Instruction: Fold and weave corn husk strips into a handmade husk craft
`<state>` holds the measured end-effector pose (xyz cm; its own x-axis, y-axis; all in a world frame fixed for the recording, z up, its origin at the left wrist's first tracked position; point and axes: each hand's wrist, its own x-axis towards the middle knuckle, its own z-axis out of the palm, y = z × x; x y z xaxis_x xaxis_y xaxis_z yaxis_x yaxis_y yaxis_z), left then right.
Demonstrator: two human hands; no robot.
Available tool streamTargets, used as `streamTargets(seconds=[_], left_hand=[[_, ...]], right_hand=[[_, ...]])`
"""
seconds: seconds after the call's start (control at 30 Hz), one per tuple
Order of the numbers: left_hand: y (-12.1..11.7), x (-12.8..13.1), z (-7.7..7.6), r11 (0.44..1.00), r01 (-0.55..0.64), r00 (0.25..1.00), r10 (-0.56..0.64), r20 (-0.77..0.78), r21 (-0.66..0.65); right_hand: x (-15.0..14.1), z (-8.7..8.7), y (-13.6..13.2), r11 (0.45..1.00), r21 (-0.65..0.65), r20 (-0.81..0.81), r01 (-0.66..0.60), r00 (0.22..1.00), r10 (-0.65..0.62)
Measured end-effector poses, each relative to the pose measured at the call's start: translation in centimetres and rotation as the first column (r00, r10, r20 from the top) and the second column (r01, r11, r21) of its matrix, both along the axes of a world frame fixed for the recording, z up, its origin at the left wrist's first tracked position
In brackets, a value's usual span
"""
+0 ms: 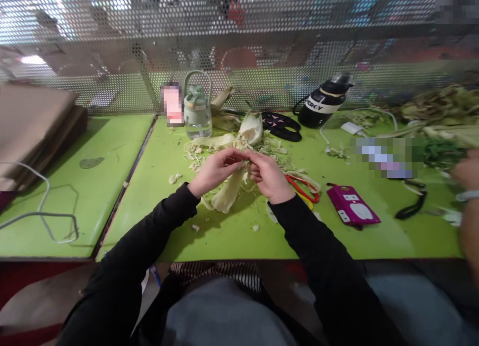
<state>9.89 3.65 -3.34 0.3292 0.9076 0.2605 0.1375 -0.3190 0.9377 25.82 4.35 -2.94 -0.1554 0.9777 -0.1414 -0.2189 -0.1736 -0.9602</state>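
Pinching a pale husk (225, 195) at frame centre.
Left hand (219, 170) and right hand (268, 176) are closed on its upper end, touching; shreds (196, 162) lie around, a husk bundle (252, 127) beyond, a metal screen (112, 86) across the top.

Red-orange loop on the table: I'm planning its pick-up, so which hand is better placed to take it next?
Probably the right hand: the red-orange loop lies close beside its wrist, while the left hand is farther away, with the right hand between them.

Left hand (219, 172), right hand (270, 177) touching, pale husk (226, 194), green table (217, 243)
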Motion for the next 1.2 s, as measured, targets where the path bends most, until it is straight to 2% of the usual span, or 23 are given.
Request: streamTargets(seconds=[0.1, 0.17, 0.23, 0.3, 0.37, 0.4, 0.47, 0.53, 0.6, 0.67, 0.77, 0.9, 1.1, 1.2], left_hand=[[0.3, -0.2, -0.6, 0.968, -0.103, 0.978, 0.141, -0.153, 0.229], [0.5, -0.4, -1.0, 0.881, -0.126, 0.927, 0.269, -0.263, 0.456], [0.6, -0.8, -1.4, 0.772, -0.030, 0.863, 0.341, -0.373, 0.635], [0.7, -1.0, -1.7, 0.711, 0.154, 0.822, 0.293, -0.489, 0.686], [0.7, -1.1, -2.0, 0.715, 0.281, 0.816, 0.173, -0.552, 0.640], [0.8, -1.1, -2.0, 0.746, 0.283, 0.833, 0.121, -0.540, 0.603], [1.0, -1.1, -1.9, 0.858, 0.169, 0.900, 0.066, -0.431, 0.485], [1.2, -1.2, -1.4, 0.966, 0.033, 0.963, 0.038, -0.265, 0.257], [1.3, -1.4, -0.7, 1.000, -0.012, 0.993, 0.010, -0.117, -0.015], [1.3, -1.7, 0.0, 0.974, 0.008, 1.000, -0.012, -0.017, -0.225], [1.3, -1.9, 0.4, 0.920, 0.038, 0.999, -0.028, 0.031, -0.390], [1.4, -1.9, 0.3, 0.890, 0.094, 0.995, -0.103, 0.005, -0.446], [0.7, -1.3, 0.4, 0.844, 0.219, 0.961, -0.274, -0.044, -0.489], [0.4, -1.1, 0.3, 0.842, 0.249, 0.962, -0.274, 0.019, -0.478]], right_hand=[[0.1, 0.0, 0.0, 1.000, -0.016, -0.010, -0.014, 1.000, 0.014], [0.2, -0.3, 0.2, 0.999, -0.037, -0.020, -0.032, 0.999, 0.032], [0.3, -0.6, 0.4, 0.993, -0.072, -0.006, -0.090, 0.996, 0.090], [0.2, -1.1, 0.6, 0.980, -0.113, 0.026, -0.165, 0.985, 0.169], [0.1, -1.4, 0.7, 0.969, -0.140, 0.049, -0.205, 0.976, 0.214], [0.1, -1.5, 0.8, 0.966, -0.142, 0.053, -0.214, 0.973, 0.223], [0.4, -1.3, 0.8, 0.972, -0.095, 0.090, -0.213, 0.971, 0.221], [1.2, -0.8, 1.0, 0.977, 0.037, 0.223, -0.211, 0.955, 0.198], [2.4, -0.1, 1.1, 0.947, 0.209, 0.435, -0.242, 0.891, 0.131], [3.6, 0.6, 1.2, 0.902, 0.268, 0.617, -0.337, 0.780, 0.108], [4.4, 1.3, 1.0, 0.843, 0.338, 0.700, -0.418, 0.711, 0.072], [4.1, 1.7, 0.4, 0.770, 0.442, 0.697, -0.461, 0.717, 0.029], [2.5, 0.9, 0.0, 0.711, 0.542, 0.664, -0.447, 0.747, -0.037], [2.3, 0.5, 0.2, 0.670, 0.634, 0.634, -0.386, 0.756, -0.165]])
